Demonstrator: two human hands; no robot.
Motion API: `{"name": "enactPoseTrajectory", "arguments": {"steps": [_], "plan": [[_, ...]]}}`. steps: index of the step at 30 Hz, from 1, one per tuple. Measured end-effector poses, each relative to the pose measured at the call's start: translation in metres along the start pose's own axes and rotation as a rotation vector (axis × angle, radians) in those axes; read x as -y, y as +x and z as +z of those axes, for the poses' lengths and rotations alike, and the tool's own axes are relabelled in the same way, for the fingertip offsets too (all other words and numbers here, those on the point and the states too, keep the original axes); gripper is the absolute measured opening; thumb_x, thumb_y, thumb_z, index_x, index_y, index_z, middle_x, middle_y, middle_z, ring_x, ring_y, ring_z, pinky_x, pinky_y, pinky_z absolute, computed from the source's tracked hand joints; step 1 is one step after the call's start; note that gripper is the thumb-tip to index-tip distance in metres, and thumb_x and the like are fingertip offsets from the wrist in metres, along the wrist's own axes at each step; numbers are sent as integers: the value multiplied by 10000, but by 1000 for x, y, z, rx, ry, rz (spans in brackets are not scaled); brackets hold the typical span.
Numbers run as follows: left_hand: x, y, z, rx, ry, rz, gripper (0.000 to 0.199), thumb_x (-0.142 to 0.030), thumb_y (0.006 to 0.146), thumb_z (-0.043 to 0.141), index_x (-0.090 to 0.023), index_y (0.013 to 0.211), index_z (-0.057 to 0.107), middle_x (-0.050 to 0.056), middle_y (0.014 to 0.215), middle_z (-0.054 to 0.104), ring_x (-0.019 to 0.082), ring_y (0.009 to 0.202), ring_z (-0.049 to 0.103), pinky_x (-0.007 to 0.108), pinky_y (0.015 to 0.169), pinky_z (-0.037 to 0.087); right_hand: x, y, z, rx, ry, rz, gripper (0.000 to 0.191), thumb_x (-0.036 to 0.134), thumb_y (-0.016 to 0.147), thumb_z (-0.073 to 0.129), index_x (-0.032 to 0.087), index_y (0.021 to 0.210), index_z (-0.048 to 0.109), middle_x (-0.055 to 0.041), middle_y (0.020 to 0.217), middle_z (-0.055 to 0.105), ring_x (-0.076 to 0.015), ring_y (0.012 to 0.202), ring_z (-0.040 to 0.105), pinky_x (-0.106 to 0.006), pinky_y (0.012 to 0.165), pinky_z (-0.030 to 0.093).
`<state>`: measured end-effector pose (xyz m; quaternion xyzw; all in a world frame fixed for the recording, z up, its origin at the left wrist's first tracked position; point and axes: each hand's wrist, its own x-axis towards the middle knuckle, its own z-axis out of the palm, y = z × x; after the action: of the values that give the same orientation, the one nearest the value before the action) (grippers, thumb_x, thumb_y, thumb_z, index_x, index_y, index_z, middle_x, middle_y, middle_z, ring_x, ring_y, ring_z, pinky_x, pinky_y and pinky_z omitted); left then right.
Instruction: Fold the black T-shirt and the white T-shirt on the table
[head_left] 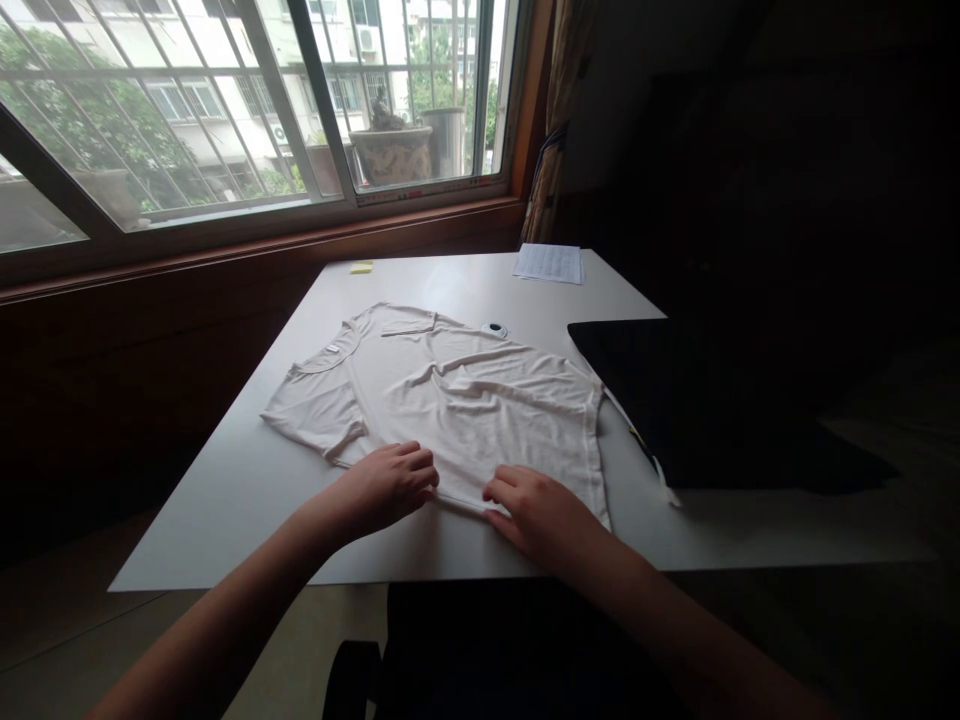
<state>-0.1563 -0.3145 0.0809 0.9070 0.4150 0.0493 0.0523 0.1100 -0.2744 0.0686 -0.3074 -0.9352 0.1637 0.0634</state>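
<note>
A white short-sleeved T-shirt (480,400) lies spread on the white table, its collar toward the left and its hem toward the right, with wrinkles across the middle. At the shirt's near side edge, just right of the near sleeve, my left hand (397,480) has its fingers curled together on the fabric. My right hand (529,505) is farther right along the same edge, nearer the hem, thumb and fingers closed on the cloth. A gap of bare shirt edge lies between the two hands.
Dark cloth (697,410) with a white cord covers the table's right part. Papers (549,263) and a yellow note (361,268) lie at the far edge of the table (217,530). A small round object (495,329) sits just beyond the shirt. A barred window stands behind.
</note>
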Motion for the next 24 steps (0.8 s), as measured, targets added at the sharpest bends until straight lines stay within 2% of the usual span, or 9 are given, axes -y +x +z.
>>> {"name": "enactPoseTrajectory", "arguments": {"steps": [7, 14, 18, 24], "plan": [[-5, 6, 1, 65, 12, -45, 222, -208, 1042, 476, -180, 850, 584, 32, 880, 591, 184, 822, 559, 321, 748, 462, 12, 14, 9, 42, -68, 41, 92, 235, 962, 609, 186, 911, 667, -47, 956, 674, -200, 877, 643, -292, 743, 434], [-11, 12, 3, 149, 117, -50, 116, -147, 958, 558, -177, 847, 575, 43, 903, 607, 204, 819, 561, 347, 731, 472, 21, 20, 6, 111, -121, 104, 116, 178, 948, 559, 168, 905, 666, -68, 956, 687, -206, 891, 639, -299, 719, 416], [-13, 13, 6, 114, 164, -51, 62, -138, 883, 605, -182, 867, 564, 55, 942, 606, 222, 851, 552, 365, 748, 475, 24, 19, 11, 34, -192, 94, 106, 117, 896, 560, 179, 917, 642, -67, 968, 666, -220, 899, 614, -318, 676, 400], [-13, 5, 14, 27, 171, -39, 113, -82, 868, 569, -187, 900, 544, 42, 919, 582, 218, 849, 511, 361, 765, 461, 25, 14, 19, -66, -255, 81, 165, 45, 876, 549, 198, 918, 596, -47, 957, 628, -229, 885, 582, -347, 704, 416]]}}
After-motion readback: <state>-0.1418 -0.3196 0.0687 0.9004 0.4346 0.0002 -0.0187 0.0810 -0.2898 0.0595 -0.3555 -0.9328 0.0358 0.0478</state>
